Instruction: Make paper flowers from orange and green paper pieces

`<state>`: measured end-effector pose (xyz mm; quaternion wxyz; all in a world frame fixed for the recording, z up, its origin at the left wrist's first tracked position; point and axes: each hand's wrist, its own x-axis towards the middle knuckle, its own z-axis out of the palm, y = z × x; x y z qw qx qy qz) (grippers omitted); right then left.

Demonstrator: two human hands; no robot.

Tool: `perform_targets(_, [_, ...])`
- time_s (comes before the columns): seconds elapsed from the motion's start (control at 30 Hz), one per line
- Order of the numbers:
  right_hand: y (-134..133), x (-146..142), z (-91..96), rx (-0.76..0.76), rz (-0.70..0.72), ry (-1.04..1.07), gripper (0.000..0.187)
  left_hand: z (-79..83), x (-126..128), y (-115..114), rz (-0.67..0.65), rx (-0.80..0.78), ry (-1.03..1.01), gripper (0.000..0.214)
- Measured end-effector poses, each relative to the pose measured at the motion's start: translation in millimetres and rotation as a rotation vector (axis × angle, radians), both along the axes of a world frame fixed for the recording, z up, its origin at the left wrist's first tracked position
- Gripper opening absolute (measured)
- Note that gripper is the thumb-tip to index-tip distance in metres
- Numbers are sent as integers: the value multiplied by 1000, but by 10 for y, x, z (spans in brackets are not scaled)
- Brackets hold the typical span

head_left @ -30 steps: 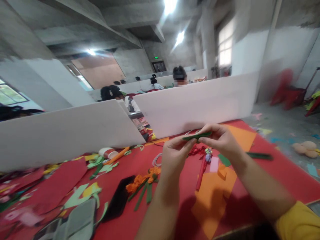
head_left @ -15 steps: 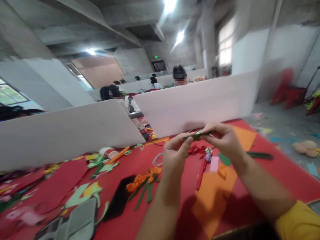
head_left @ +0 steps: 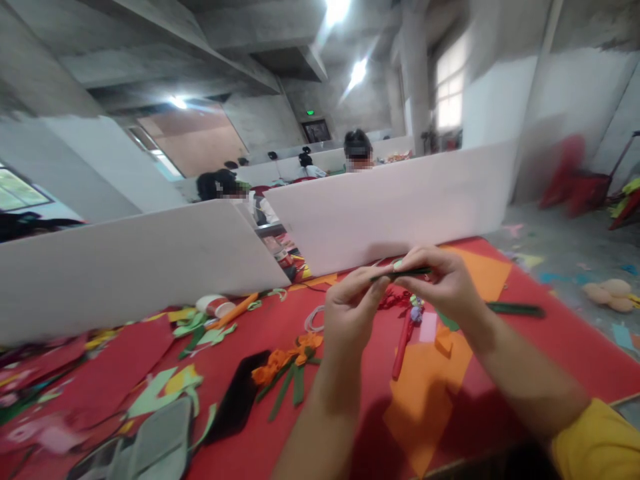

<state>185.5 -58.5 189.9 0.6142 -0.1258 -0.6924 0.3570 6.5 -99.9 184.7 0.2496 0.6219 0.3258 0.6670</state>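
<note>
Between my two hands a narrow dark green strip is held up above the red table; it looks like folded felt or paper. My left hand pinches its left end, thumb below and fingers above. The right end is gripped by my right hand in the same way. A bit of pale green shows at the fingertips. Below the hands lie a red stick with small purple and green pieces at its top, a pink rectangle and orange sheets.
Orange flowers with green stems lie beside a black phone. An open grey case, coloured scraps and a white-and-red cup are on the left. White partitions stand behind; people sit beyond. Another green strip lies right.
The green strip has turned a little in my fingers and now shows more edge-on. My hands have stayed in nearly the same place, both still gripping it.
</note>
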Motion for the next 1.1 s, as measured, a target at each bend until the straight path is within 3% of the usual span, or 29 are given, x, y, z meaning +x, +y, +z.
perform_targets(0.2, [24, 22, 4, 9, -27, 8, 7, -65, -5, 26, -20, 0, -8, 24])
perform_targets(0.4, [15, 21, -3, -71, 41, 44, 12, -101, 43, -5, 30, 116, -42, 19])
perform_targets(0.6, [29, 64, 68, -127, 23, -15, 18, -23, 40, -1, -54, -51, 21, 20])
perform_targets(0.73, [9, 48, 92, -242, 46, -34, 22, -23, 46, 25, -30, -127, -11, 22])
perform_targets(0.97, [23, 17, 68, -363, 208, -28, 26, -62, 19, 46, 56, -147, -80, 29])
perform_targets(1.1, [64, 16, 29, -279, 154, 4, 21, -53, 15, 51, 73, -46, -70, 23])
